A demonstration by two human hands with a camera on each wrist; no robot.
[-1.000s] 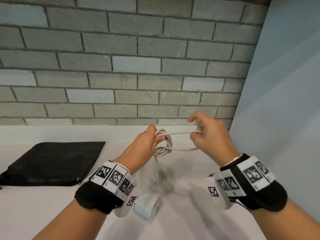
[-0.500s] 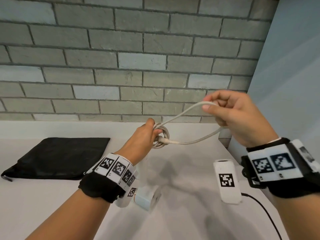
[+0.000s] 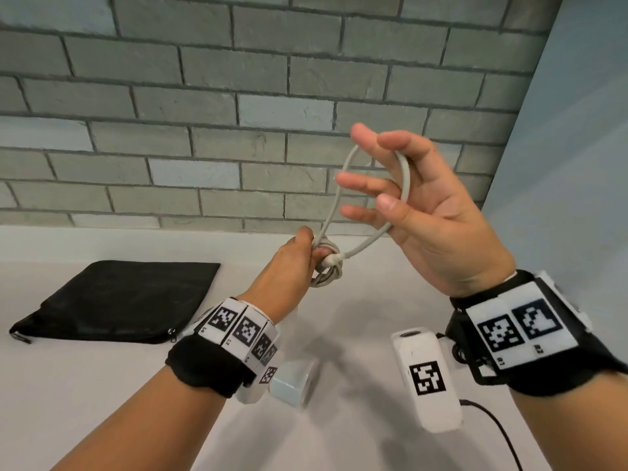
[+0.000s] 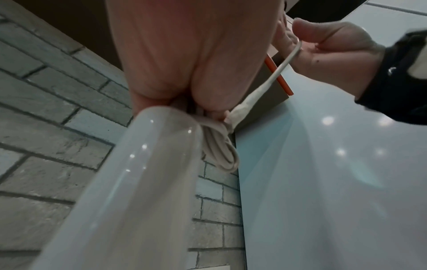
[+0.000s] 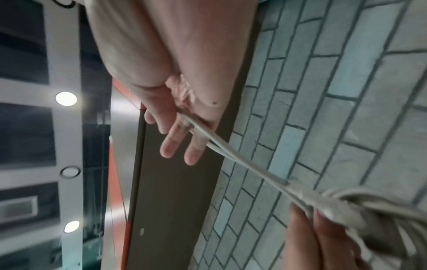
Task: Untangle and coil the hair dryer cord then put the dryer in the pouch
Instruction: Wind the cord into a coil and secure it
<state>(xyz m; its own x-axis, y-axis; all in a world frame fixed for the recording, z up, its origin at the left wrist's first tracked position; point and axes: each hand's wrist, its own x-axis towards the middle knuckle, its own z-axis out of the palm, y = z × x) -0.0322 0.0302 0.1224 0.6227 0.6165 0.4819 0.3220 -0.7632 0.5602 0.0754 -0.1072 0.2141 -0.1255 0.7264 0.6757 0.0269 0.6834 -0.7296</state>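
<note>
The left hand [image 3: 289, 263] grips the coiled cord [image 3: 328, 266] and the dryer [image 4: 129, 191]. The right hand [image 3: 431, 212], fingers spread, carries a loop. The pouch [image 3: 115, 300] lies on the counter [image 3: 102, 402].

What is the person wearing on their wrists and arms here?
Both forearms are bare, with no sleeves. Each wrist has a black fabric band: the left band and the right band. White panels printed with black square code markings wrap around them. A white box-shaped camera unit with its own marking hangs under the right wrist, trailing a thin black cable.
</note>
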